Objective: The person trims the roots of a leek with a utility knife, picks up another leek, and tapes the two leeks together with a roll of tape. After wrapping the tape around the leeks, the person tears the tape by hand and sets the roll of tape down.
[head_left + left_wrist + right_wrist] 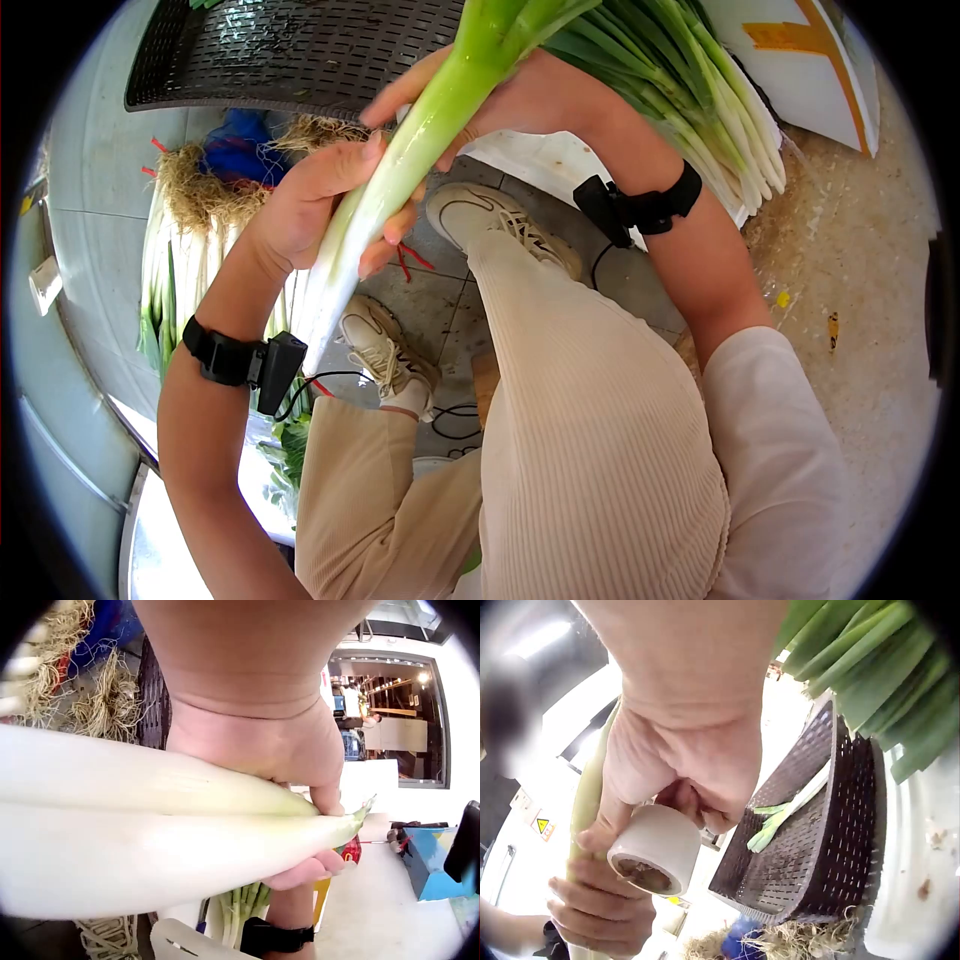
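Two thick leek stalks (425, 125) with pale lower ends and green tops lie slantwise between the hands. My left hand (325, 200) grips them around the white part, thumb on the near side and fingertips showing at the far side. Behind the green part, my right hand (530, 95) reaches across close to the stalks. In the right wrist view, that hand holds a roll of white tape (660, 844) right beside the leeks. The left wrist view shows the white shafts (150, 855) side by side.
A dark slatted plastic basket (290, 60) stands ahead, with a trimmed leek (795, 806) inside. Rooted leek bundles (205, 205) lie at left; more leeks (700, 110) lie at right near a white box (800, 60). Red ties (412, 262) lie on the floor.
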Tool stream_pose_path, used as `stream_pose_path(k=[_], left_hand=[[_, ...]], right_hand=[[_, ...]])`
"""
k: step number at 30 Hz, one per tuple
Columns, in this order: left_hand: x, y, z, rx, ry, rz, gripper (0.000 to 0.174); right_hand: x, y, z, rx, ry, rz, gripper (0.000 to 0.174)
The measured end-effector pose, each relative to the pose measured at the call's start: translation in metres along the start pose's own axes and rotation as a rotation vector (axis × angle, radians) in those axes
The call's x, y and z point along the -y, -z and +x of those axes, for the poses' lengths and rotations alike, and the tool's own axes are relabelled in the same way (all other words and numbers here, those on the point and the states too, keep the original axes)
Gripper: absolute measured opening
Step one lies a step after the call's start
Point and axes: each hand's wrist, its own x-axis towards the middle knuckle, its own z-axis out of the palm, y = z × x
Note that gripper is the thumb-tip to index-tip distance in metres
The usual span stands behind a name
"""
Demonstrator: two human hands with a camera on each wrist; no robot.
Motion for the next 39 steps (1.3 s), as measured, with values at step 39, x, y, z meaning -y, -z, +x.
stream_pose_path(k=[39], left_hand=[[0.007, -0.027, 0.020, -0.797, -0.301, 1.341, 0.049]], right_hand=[[-0.001, 0.006, -0.021, -0.328, -0.151, 0.072, 0.037]])
